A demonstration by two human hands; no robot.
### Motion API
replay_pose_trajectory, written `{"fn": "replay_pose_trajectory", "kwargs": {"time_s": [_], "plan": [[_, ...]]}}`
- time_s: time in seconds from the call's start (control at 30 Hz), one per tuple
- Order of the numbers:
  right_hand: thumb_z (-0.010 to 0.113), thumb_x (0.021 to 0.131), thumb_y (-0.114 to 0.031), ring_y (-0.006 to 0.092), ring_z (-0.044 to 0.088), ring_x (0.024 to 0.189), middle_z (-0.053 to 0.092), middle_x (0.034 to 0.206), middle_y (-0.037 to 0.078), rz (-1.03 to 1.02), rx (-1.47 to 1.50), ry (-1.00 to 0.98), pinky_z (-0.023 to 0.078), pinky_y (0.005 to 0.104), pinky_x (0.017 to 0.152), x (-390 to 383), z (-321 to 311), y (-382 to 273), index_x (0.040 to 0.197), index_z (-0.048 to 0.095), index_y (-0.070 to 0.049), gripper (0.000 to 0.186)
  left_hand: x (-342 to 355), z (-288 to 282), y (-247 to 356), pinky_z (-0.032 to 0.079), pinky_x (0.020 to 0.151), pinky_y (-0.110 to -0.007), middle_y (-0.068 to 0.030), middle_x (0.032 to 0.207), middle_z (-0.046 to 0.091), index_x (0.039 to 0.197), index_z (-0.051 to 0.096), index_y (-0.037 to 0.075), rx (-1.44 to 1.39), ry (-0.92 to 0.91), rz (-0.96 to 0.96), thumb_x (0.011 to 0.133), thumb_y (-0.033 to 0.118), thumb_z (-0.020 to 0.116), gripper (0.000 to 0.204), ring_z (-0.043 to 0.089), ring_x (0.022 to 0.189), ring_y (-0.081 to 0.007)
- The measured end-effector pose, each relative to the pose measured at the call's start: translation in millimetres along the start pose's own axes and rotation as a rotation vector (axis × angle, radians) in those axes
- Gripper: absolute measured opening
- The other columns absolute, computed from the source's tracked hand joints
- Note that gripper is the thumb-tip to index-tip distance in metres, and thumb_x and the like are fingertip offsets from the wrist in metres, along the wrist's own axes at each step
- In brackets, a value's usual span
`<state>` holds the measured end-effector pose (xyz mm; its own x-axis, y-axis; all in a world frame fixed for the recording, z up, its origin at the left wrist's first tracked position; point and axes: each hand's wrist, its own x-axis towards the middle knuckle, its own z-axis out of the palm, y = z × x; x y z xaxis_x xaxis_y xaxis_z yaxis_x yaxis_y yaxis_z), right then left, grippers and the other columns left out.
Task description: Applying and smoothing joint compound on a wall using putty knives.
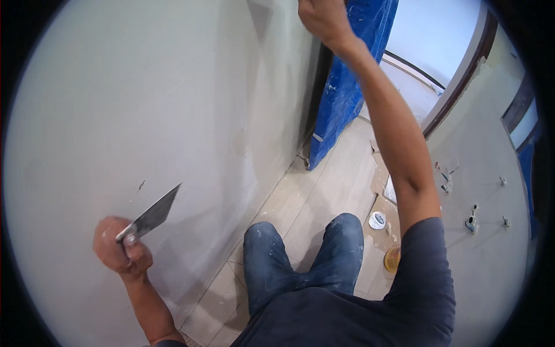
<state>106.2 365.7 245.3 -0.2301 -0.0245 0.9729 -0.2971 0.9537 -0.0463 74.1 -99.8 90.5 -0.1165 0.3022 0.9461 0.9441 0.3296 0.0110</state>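
Holding scraper (157, 212), left grip (122, 245); floor (309, 194): yellow tub (391, 260), contents unclear.

Pale plank floor (303, 196) | brown cardboard (386, 207) | round white lid (377, 220) | yellow tub (392, 260)

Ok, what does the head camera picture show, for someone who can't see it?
A person's left grip holds a wide metal blade beside a pale wall. The right grip, cut off by the top edge, appears in front of a blue covering.
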Motion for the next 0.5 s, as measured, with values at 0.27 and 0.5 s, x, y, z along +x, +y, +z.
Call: {"fn": "replay_pose_trajectory", "kwargs": {"time_s": [0.27,0.5], "plan": [[0.049,0.076,0.012,0.0358,0.058,0.109,0.065,0.115,0.014,-0.029,-0.185,-0.030,0.048,0.0427,0.095,-137,62,40,0.126,0.065,-0.010,0.056,-25,-32,-9,0.035,0.048,-0.036,-0.0108,0.061,0.049,0.071,0.042,0.003,0.156,-0.022,0.050,0.094,0.023,0.044,0.031,0.046,0.052,-0.0244],[0.053,0.070,0.014,0.0367,0.055,0.111,0.059,0.129,0.016,0.405,0.027,-0.161,0.046,0.0416,0.096,-326,117,-97,0.129,0.065,-0.011,0.065,-28,-23,-6,0.038,0.048,-0.036,-0.0120,0.062,0.054,0.072,0.043,0.002,0.202,-0.030,0.049,0.093,0.020,0.043,0.028,0.049,0.051,-0.0249]]}}
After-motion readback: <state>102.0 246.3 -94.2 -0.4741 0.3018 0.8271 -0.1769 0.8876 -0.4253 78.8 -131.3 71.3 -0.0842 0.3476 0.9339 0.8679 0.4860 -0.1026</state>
